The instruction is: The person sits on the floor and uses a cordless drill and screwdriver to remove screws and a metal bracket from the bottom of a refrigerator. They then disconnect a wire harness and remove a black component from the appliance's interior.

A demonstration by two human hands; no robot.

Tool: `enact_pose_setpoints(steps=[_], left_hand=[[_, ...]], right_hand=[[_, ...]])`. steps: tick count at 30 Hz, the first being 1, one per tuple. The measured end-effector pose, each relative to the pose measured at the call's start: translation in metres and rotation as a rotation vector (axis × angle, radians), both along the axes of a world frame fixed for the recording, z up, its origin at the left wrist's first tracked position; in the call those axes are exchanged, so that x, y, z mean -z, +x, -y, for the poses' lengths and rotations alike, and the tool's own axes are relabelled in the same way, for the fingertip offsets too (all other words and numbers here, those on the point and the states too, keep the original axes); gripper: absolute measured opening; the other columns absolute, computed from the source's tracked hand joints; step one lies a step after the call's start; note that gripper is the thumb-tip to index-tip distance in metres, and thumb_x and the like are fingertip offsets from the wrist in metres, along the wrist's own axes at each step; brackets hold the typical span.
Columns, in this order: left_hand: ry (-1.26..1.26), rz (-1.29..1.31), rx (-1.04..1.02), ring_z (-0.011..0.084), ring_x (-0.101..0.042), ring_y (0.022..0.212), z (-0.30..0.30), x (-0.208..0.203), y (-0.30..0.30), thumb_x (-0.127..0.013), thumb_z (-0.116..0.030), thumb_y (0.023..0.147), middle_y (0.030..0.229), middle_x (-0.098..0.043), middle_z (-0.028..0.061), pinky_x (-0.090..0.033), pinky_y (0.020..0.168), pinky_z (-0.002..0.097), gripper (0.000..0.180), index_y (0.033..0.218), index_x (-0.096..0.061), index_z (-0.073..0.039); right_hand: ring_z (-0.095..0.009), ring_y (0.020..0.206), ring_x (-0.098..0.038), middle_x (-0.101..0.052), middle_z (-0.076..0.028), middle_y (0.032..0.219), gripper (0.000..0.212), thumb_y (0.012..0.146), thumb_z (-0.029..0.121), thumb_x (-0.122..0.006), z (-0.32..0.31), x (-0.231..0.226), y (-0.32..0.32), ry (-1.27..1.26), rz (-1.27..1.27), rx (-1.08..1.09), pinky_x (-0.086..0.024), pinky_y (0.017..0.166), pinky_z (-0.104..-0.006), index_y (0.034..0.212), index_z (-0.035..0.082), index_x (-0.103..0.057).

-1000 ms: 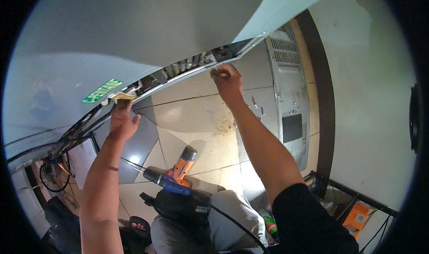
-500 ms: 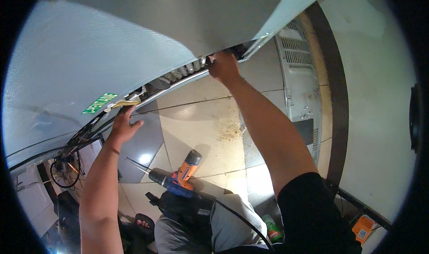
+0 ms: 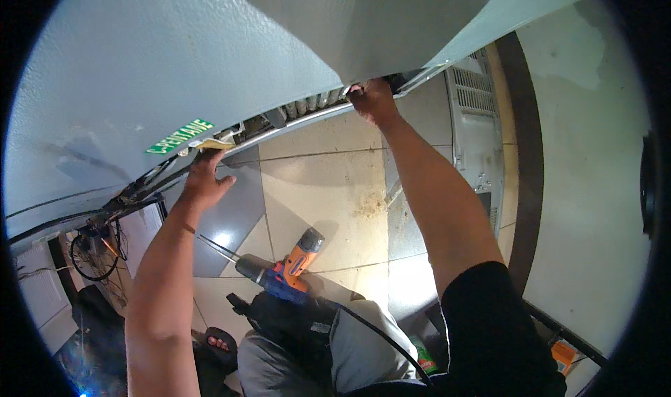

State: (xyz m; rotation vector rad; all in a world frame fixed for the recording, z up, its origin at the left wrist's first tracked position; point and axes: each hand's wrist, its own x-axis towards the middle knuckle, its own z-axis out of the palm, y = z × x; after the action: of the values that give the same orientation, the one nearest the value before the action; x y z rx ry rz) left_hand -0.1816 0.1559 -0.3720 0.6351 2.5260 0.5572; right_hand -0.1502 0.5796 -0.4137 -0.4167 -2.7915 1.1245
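Across the top stands a large grey-blue refrigerator cabinet (image 3: 168, 68) with a green label. Along its lower edge runs an open gap, with a row of grey metal coils (image 3: 314, 104) inside. My right hand (image 3: 375, 102) reaches into this gap at the right end of the coils. Its fingers are curled, and what they hold is hidden. At the left, my left hand (image 3: 207, 180) touches the edge below a yellowish flap (image 3: 213, 145), thumb spread away from the fingers. An orange and blue cordless drill (image 3: 285, 270) with a long bit rests by my lap.
A grey vented panel (image 3: 477, 138) lies on the tiled floor by the right wall. Loose cables (image 3: 98, 261) hang at the left. A black bag (image 3: 293, 320) sits on my lap, near a sandaled foot (image 3: 218, 343), a green container (image 3: 424, 355) and an orange box (image 3: 563, 356).
The view has shifted, so the cabinet and both hands appear farther right. My right hand stays in the gap at the coils, and my left hand remains at the yellowish flap.
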Motion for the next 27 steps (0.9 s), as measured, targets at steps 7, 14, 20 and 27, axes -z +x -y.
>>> enact_pose_setpoints(steps=[7,14,20,27], left_hand=[[0.005,-0.007,0.006,0.0353,-0.060,0.119,-0.002,-0.002,-0.002,-0.082,-0.014,0.076,0.139,-0.057,0.0210,-0.054,0.091,0.0380,0.073,0.142,-0.052,-0.004],[-0.043,-0.068,0.051,0.0340,-0.060,0.116,0.000,0.001,-0.001,-0.080,-0.012,0.076,0.138,-0.057,0.0200,-0.052,0.096,0.0405,0.075,0.145,-0.051,-0.006],[0.074,-0.230,0.154,0.0363,-0.058,0.121,0.003,0.006,-0.002,-0.075,-0.006,0.073,0.138,-0.058,0.0204,-0.048,0.102,0.0414,0.075,0.145,-0.051,-0.007],[0.054,-0.134,0.091,0.0415,-0.053,0.131,-0.001,0.000,0.002,-0.073,-0.004,0.071,0.141,-0.056,0.0240,-0.044,0.111,0.0442,0.075,0.143,-0.051,-0.004]], right_hand=[[-0.035,0.091,-0.070,-0.072,-0.016,0.094,0.020,0.078,0.018,-0.074,0.001,0.002,-0.009,0.164,-0.038,0.005,-0.054,0.080,-0.0408,0.092,0.005,-0.069],[-0.033,0.097,-0.071,-0.074,-0.013,0.097,0.023,0.084,0.034,-0.070,0.008,-0.011,0.018,0.518,-0.093,-0.058,-0.054,0.085,-0.0486,0.094,0.013,-0.074],[-0.036,0.091,-0.072,-0.075,-0.013,0.100,0.027,0.084,0.035,-0.068,0.015,-0.010,0.007,0.587,0.237,-0.092,-0.055,0.085,-0.0466,0.096,0.012,-0.075],[-0.029,0.080,-0.073,-0.074,-0.015,0.085,0.038,0.074,0.042,-0.078,0.007,0.004,-0.004,0.270,0.195,0.072,-0.057,0.074,-0.0406,0.089,0.008,-0.075]])
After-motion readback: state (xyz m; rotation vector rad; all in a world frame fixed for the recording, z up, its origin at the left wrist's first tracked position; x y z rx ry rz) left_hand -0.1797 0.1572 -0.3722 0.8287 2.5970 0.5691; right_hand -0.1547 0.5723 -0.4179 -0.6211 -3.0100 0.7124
